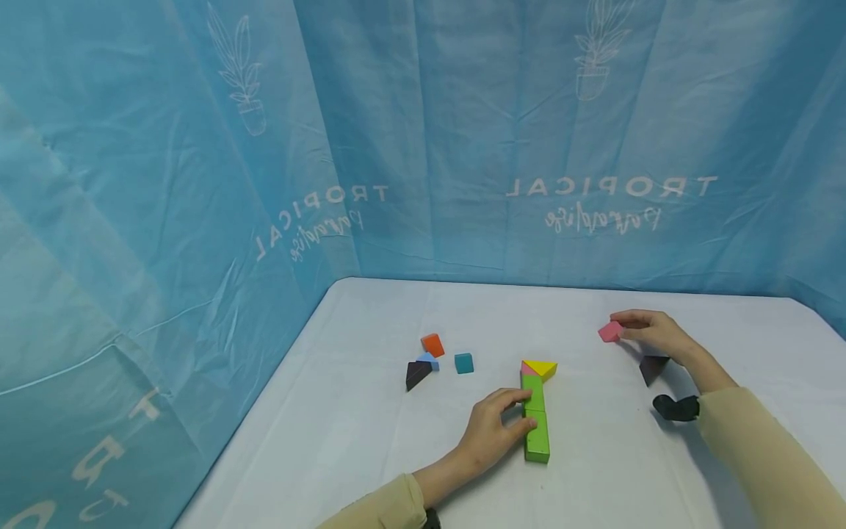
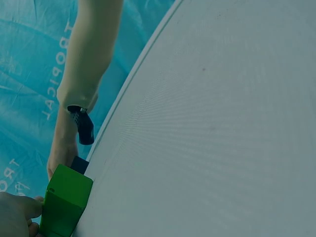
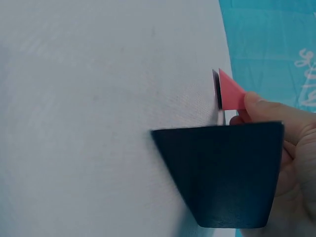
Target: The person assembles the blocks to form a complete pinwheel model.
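Two green blocks (image 1: 536, 435) lie end to end on the white table, and my left hand (image 1: 487, 435) touches their left side with thumb and fingers. At their far end a small pink piece (image 1: 528, 369) and a yellow triangle (image 1: 543, 368) lie against each other. At the right, my right hand (image 1: 653, 334) pinches a pink block (image 1: 610, 332) between thumb and fingers. The right wrist view shows this pink block (image 3: 230, 94) as a triangular shape at the fingertips of my right hand (image 3: 286, 133). A green block (image 2: 66, 197) is beside my left fingers in the left wrist view.
Near my right wrist stands a dark block (image 1: 653, 369), large in the right wrist view. Left of the green blocks are an orange block (image 1: 432, 344), a light blue piece (image 1: 428, 360), a black triangle (image 1: 417, 374) and a teal block (image 1: 464, 363). Blue cloth (image 1: 423, 147) hangs behind the table.
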`<action>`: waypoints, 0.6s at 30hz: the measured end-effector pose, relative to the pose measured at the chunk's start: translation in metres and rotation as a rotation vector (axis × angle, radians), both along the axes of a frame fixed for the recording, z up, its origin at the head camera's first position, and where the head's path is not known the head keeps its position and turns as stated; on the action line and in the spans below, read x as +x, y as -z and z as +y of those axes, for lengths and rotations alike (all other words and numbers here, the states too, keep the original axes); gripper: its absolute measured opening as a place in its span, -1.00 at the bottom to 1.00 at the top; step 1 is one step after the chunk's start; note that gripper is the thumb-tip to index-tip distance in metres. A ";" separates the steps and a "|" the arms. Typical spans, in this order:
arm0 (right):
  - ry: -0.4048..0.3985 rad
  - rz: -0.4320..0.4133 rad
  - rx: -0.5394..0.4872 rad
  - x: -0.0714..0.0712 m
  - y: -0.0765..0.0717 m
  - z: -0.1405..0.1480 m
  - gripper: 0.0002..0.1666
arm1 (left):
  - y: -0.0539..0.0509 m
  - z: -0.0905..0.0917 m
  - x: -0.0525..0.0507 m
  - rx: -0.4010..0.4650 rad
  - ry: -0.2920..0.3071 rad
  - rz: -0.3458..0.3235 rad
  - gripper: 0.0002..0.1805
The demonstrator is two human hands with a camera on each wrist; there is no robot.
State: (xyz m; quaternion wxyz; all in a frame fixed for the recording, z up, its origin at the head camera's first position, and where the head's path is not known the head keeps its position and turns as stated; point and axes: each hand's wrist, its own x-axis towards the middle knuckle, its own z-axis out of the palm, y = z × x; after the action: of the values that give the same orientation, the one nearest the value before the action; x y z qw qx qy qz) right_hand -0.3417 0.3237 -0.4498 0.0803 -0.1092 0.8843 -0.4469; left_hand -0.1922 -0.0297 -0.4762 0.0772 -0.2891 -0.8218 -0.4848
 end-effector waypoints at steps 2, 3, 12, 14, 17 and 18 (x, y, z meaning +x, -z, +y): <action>0.008 -0.003 -0.003 0.000 0.000 0.000 -0.29 | 0.000 0.000 0.000 -0.001 -0.001 0.003 -0.56; 0.013 -0.007 -0.006 0.000 0.000 0.000 -0.28 | 0.000 0.000 0.000 -0.001 -0.001 0.007 -0.56; 0.037 -0.048 0.022 -0.002 -0.005 -0.004 -0.21 | 0.001 0.000 0.000 0.005 -0.001 0.023 -0.57; 0.025 -0.055 0.033 -0.003 -0.008 -0.005 -0.22 | 0.001 0.000 0.000 0.008 -0.002 0.019 -0.57; -0.002 -0.065 0.035 -0.003 -0.011 -0.005 -0.25 | 0.001 0.000 0.000 0.012 0.001 0.011 -0.57; -0.015 -0.069 0.038 -0.003 -0.012 -0.005 -0.25 | 0.001 0.000 0.000 0.011 0.002 0.011 -0.57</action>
State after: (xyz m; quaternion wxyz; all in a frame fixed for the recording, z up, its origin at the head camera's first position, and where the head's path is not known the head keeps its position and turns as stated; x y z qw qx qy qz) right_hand -0.3448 0.3183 -0.4380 0.1161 -0.0986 0.8885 -0.4329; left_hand -0.1925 -0.0299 -0.4773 0.0829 -0.2921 -0.8185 -0.4877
